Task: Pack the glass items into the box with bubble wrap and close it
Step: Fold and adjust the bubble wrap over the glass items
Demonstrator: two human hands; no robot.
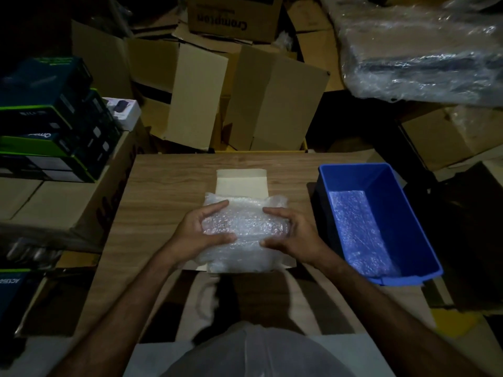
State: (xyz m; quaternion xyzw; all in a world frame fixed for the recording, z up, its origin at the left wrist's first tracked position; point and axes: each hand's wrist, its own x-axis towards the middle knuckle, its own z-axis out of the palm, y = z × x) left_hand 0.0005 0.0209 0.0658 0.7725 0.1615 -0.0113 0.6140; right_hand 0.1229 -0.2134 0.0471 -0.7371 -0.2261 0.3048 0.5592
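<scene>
Table (168,186), blue bin (408,213) w/ spare wrap at right. Box (241,182) centre, lid flap open. Bundle (245,229) over box, gripped by left hand (198,235) & right hand (294,238). Step: seating bundle. Next prob: press in, close flap.

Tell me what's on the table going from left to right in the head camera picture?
left hand → bubble wrap bundle → right hand → blue bin. Both hands grip the bundle, which sits over the open box, so the box shares that middle spot.
</scene>
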